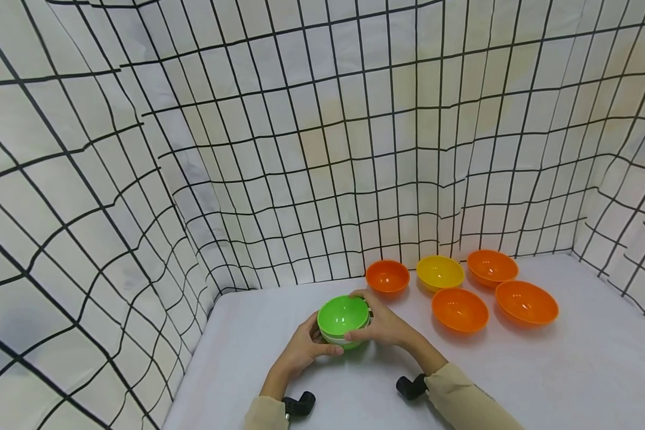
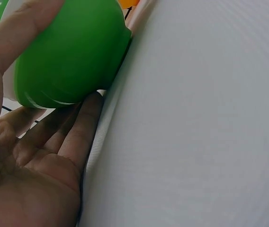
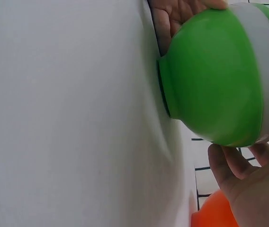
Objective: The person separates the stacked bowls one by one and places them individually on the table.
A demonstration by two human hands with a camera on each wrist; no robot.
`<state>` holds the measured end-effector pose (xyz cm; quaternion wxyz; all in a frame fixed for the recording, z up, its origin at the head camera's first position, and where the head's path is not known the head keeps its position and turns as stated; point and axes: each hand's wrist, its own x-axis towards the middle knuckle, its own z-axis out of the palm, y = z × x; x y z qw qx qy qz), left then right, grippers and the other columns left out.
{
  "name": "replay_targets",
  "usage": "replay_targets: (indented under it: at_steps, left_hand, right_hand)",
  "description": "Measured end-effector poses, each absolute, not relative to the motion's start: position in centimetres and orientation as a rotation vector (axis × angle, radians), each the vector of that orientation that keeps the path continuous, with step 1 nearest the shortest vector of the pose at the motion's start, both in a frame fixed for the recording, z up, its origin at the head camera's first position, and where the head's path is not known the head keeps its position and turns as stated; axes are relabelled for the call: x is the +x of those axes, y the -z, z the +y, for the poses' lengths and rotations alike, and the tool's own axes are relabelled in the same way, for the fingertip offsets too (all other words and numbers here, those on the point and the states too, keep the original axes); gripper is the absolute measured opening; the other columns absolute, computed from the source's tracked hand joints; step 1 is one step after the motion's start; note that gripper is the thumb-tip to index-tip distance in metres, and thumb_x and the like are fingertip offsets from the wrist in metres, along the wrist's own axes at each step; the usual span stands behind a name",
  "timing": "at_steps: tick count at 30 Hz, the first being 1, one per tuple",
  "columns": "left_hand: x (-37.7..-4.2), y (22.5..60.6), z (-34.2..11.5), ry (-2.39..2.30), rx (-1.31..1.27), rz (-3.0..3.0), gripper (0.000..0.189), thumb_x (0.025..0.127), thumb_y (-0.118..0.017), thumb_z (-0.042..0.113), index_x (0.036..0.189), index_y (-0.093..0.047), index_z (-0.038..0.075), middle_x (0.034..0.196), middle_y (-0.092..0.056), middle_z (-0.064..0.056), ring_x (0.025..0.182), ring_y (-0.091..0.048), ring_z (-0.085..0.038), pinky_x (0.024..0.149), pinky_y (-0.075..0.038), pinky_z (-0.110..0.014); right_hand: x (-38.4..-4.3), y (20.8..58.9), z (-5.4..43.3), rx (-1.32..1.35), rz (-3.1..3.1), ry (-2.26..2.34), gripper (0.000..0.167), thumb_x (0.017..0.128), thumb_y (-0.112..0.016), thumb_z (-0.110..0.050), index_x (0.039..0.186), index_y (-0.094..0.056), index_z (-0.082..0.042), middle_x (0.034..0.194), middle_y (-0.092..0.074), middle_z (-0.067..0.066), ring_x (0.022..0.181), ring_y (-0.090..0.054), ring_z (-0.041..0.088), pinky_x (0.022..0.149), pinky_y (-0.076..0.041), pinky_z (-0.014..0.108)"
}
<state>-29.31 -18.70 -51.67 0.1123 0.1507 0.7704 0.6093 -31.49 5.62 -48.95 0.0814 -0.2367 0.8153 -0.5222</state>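
Nested bowls form a stack on the white tabletop, in the middle of the head view. Its top is a green bowl (image 1: 343, 315), below it shows the band of a white bowl (image 3: 267, 71), and a green bowl (image 3: 212, 78) with a foot ring is lowest. My left hand (image 1: 301, 349) holds the stack from the left, thumb on the near side and fingers at the far side. From the right, my right hand (image 1: 384, 325) grips it near the top rim, thumb in front and fingers behind. In both wrist views the lowest bowl's foot is at the cloth.
Toward the back right stand a small red-orange bowl (image 1: 387, 276), a yellow bowl (image 1: 440, 273) and three orange bowls (image 1: 492, 267), (image 1: 460, 310), (image 1: 527, 303). White cloth (image 1: 279, 113) with a black grid walls the table at the back and sides.
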Motion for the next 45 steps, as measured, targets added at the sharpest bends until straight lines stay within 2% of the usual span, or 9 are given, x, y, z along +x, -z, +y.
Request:
replay_targets:
  at_steps: [7, 13, 25, 35, 39, 45]
  left_hand:
    - [-29.3, 51.7, -18.7, -1.786, 0.427, 2.269, 0.102, 0.075, -0.092, 0.017, 0.159, -0.034, 0.015, 0.160, -0.043, -0.012, 0.147, -0.044, -0.034, 0.125, -0.036, -0.047]
    - [-29.3, 51.7, -18.7, -1.781, 0.427, 2.271, 0.103, 0.075, -0.092, 0.016, 0.160, -0.034, 0.017, 0.161, -0.042, -0.010, 0.148, -0.043, -0.034, 0.125, -0.035, -0.047]
    - [-29.3, 51.7, -18.8, -1.779, 0.435, 2.264, 0.104, 0.075, -0.092, 0.015, 0.160, -0.032, 0.015, 0.162, -0.041, -0.011, 0.149, -0.042, -0.033, 0.125, -0.037, -0.043]
    - [-29.4, 51.8, -18.9, -1.794, 0.474, 2.253, 0.105, 0.075, -0.092, 0.012, 0.160, -0.031, 0.018, 0.161, -0.043, -0.007, 0.149, -0.043, -0.031, 0.124, -0.039, -0.040]
    - [-29.5, 51.8, -18.9, -1.803, 0.476, 2.244, 0.105, 0.075, -0.092, 0.011, 0.160, -0.032, 0.017, 0.159, -0.045, -0.008, 0.148, -0.044, -0.031, 0.122, -0.042, -0.038]
    - [-29.4, 51.7, -18.9, -1.801, 0.473, 2.248, 0.105, 0.075, -0.092, 0.012, 0.160, -0.032, 0.018, 0.159, -0.045, -0.007, 0.148, -0.043, -0.030, 0.121, -0.042, -0.036]
  right_hand:
    - [-31.6, 49.0, 5.6, -0.703, 2.490, 1.547, 0.111, 0.072, -0.089, -0.045, 0.160, -0.027, -0.016, 0.160, -0.040, 0.011, 0.138, -0.046, 0.034, 0.116, -0.041, 0.064]
    - [-31.6, 49.0, 5.8, -0.751, 2.509, 1.554, 0.108, 0.073, -0.089, -0.044, 0.160, -0.028, -0.021, 0.163, -0.038, 0.008, 0.138, -0.046, 0.034, 0.115, -0.043, 0.064]
    - [-31.8, 48.6, 6.0, -0.764, 2.534, 1.644, 0.104, 0.071, -0.093, -0.041, 0.156, -0.035, -0.022, 0.161, -0.041, 0.006, 0.135, -0.052, 0.032, 0.114, -0.047, 0.056]
    - [-32.4, 47.7, 7.2, -0.729, 2.453, 1.814, 0.102, 0.074, -0.093, -0.029, 0.155, -0.032, -0.028, 0.155, -0.046, 0.005, 0.128, -0.058, 0.029, 0.115, -0.047, 0.053]
    - [-32.5, 47.4, 7.6, -0.703, 2.415, 1.861, 0.102, 0.073, -0.094, -0.026, 0.155, -0.034, -0.027, 0.153, -0.047, 0.006, 0.125, -0.061, 0.030, 0.115, -0.049, 0.052]
    - [-32.5, 47.1, 8.0, -0.689, 2.384, 1.908, 0.101, 0.072, -0.095, -0.020, 0.154, -0.036, -0.024, 0.156, -0.043, 0.007, 0.130, -0.057, 0.033, 0.119, -0.045, 0.052]
